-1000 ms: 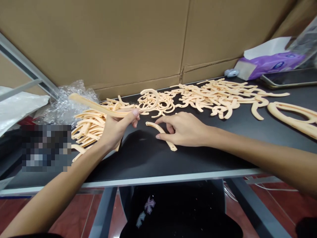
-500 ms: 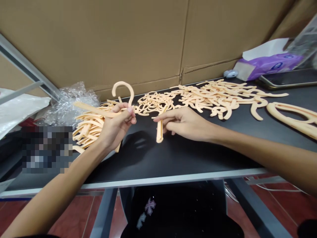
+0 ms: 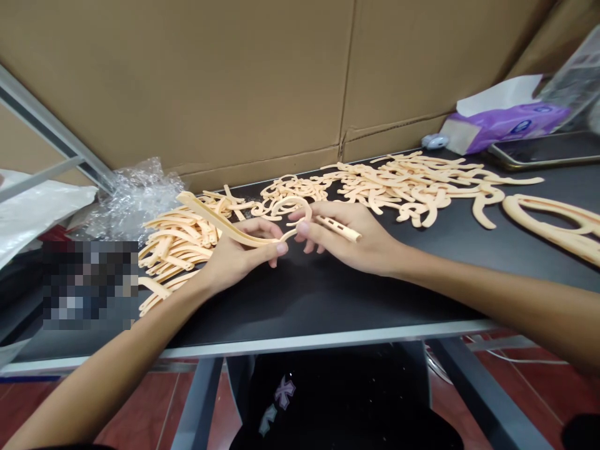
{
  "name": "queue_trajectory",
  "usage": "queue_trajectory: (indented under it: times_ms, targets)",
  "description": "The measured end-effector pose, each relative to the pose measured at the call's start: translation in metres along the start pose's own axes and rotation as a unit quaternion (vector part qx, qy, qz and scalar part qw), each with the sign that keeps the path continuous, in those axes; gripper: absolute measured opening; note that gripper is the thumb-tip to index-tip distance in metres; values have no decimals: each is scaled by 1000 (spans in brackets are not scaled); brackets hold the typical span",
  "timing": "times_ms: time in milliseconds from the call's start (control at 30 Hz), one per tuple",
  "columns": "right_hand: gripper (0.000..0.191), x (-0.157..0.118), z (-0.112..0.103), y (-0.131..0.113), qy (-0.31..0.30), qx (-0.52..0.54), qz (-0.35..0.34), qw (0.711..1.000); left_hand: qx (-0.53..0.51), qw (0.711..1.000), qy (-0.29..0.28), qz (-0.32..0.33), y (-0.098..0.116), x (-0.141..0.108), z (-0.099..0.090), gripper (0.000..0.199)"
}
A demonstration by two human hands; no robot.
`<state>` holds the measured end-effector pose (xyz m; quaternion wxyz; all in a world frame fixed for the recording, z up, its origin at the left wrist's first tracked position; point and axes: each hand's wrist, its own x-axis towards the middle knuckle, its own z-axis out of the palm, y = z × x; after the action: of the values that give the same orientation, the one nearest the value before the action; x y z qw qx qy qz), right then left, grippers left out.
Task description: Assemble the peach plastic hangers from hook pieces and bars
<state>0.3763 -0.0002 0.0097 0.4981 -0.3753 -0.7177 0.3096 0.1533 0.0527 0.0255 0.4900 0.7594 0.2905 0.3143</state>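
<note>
- Left hand [image 3: 241, 256]: its grip is grasping a curved strip [image 3: 210, 215], the thumb pressing near the end that is facing the right hand
- Curved strip: it is sloping up and leftward above the bench [image 3: 281, 306], its far end rising over a pile of strips [image 3: 171, 244]
- Hook [image 3: 292, 200]: its lower end is meeting the curved strip's end at the left fingertips; whether the two are joined, the inspector is not able to tell
- Right hand [image 3: 354, 240]: its grip is grasping a slotted strip [image 3: 338, 229], which is sticking out past the fingers, while the thumb and fingertips are also touching the hook
- Behind the hands: a pile of hooks [image 3: 295, 185] is lying near the cardboard [image 3: 257, 81], and a larger heap of curved pieces [image 3: 398, 185] is spreading to its right
- Right side: a looped frame [image 3: 539, 226], a phone [image 3: 548, 150] and a purple tissue pack [image 3: 520, 122] are resting on the bench
- Left side: clear plastic wrap [image 3: 135, 203] is lying crumpled just beyond the pile of strips
</note>
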Motion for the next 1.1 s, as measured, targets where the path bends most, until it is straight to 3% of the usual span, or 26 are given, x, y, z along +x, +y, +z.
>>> queue_trajectory:
  times_ms: [100,233,367,500,633,733,800,967,1100]
  targets:
    - [31,1,0,-1,18,-4,0,1000,-6,1000,-6,-1,0,1,0,30]
    - [35,9,-9,-5,148,43,24,988,-32,998,51,6,-5,6,-3,47]
    - [32,17,-20,-2,239,47,34,969,36,997,67,26,-5,4,-3,27]
    - [32,14,-19,2,194,2,24,981,213,965,44,149,-4,-3,4,14]
    - [34,4,-7,0,97,-41,-10,994,368,861,99,338,-8,-6,7,8]
    - [34,0,-1,-3,43,-63,-32,997,420,813,152,374,-9,-5,4,13]
    - [34,-1,0,-3,23,-67,-39,997,427,817,133,363,-10,-4,2,17]
    - [36,-1,0,1,-4,-69,-43,997,407,834,-1,372,-14,-1,2,10]
    - [37,2,-1,1,9,-27,13,1000,412,839,-7,355,-14,-1,2,4]
